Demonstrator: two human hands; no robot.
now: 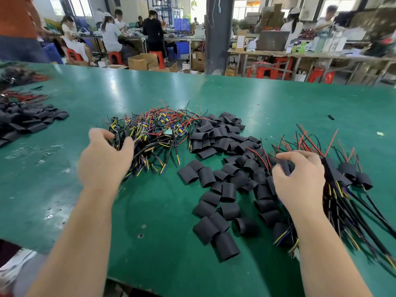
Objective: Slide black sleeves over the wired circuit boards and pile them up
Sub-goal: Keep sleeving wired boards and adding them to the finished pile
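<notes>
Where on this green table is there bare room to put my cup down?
Bare: table near edge, between left hand and right hand; left of the left hand; beyond the piles. Crowded: boards, sleeves, sleeved pile, centre to right.

black sleeves (222, 146) heaped between bare boards (150, 133), sleeved pile (347, 174).
</notes>
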